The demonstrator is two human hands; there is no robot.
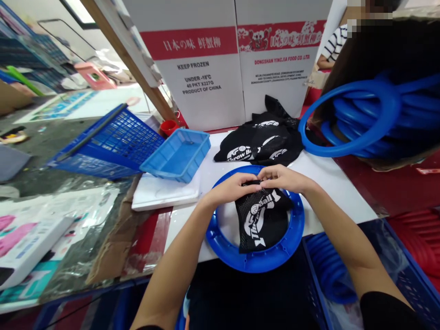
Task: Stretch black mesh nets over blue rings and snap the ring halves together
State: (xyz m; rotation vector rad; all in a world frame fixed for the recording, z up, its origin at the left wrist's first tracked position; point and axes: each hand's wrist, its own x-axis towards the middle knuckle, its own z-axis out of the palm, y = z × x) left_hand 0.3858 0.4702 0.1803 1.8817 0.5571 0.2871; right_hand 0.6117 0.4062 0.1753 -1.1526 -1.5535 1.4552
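On the white tabletop (pixel 330 183) directly before the person lies a round blue plastic ring (pixel 255 262), flat, its near edge overhanging the table's front. Across the ring's opening rests a black mesh fabric piece printed with white lettering (pixel 261 220). Its long axis runs from the far rim, where the hands are, toward the near rim, tilted slightly; the lettering reads sideways along that axis.

Both hands meet at the fabric's far edge, thumbs and fingertips nearly touching each other. The left hand (pixel 233 185) has its fingers curled, pinching the mesh at its far left corner; the right hand (pixel 283 178) pinches the same edge just beside it. Most of the fabric lies below the fingers, toward the person.

Beyond the ring sits a pile of black printed mesh pieces (pixel 264 142); a stack of blue rings (pixel 371 119) stands to the right, a light blue plastic tray (pixel 177 156) to the left.
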